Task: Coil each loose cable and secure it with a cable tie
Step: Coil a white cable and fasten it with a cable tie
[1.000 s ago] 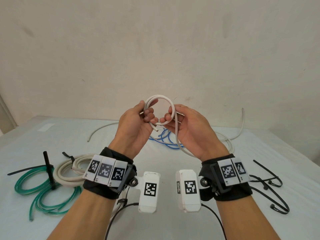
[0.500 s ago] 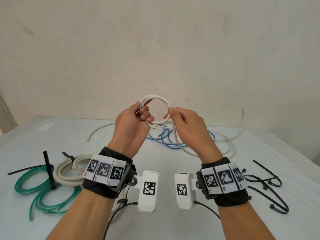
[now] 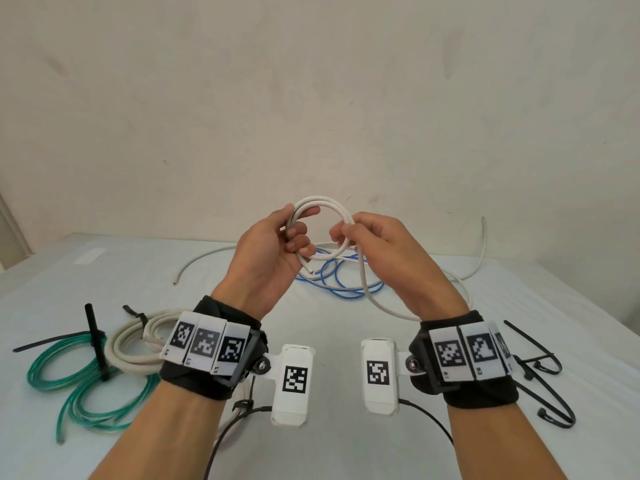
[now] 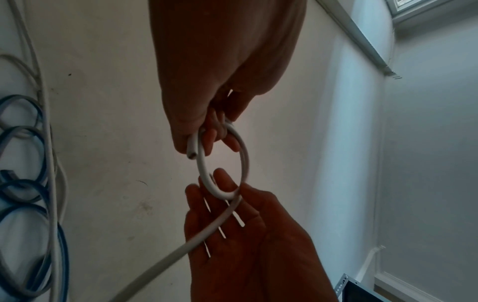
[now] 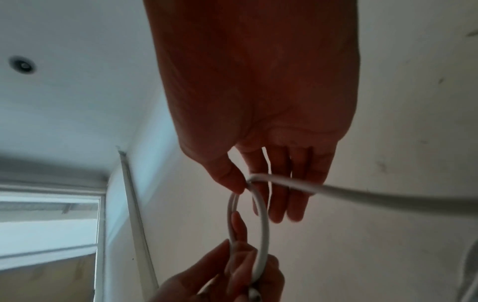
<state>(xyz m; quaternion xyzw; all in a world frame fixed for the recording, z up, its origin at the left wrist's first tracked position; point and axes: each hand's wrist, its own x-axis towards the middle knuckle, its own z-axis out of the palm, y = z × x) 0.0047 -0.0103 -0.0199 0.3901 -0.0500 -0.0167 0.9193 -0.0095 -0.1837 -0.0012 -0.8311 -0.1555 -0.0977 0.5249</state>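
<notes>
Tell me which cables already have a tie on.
The green cable and the cream coil at the left, each cinched by a black tie. The white cable in hand and the blue one have none.

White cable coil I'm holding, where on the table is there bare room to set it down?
Bare table lies in the near centre, between the tied cream coil and green tubing on the left and the black cable ties on the right. The far left corner also looks bare. Behind the hands, the blue cable tangle crowds the middle.
</notes>
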